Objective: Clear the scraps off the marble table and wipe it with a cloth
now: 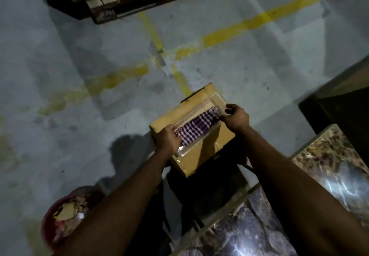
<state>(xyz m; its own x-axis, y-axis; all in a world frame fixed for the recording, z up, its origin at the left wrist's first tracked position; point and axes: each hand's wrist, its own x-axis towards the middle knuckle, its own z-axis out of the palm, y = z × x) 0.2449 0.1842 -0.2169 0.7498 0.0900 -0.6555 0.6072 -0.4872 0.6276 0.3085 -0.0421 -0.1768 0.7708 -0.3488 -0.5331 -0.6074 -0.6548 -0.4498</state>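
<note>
A purple-and-white checked cloth [197, 127] lies stretched across the top of a taped cardboard box [207, 152]. My left hand [167, 139] grips its near end and my right hand [235, 117] pinches its far end. The marble table [329, 176] shows at the lower right, glossy, with a bright reflection on it. A red bin [50, 221] holding paper and cardboard scraps sits on the floor at the lower left, partly hidden by my left forearm.
The grey concrete floor [79, 76] carries worn yellow lines. Stacked boxes on a dark pallet [111, 2] stand at the top. A dark cabinet or box [343, 100] is at the right, beyond the table. A dark stand is under the cardboard box.
</note>
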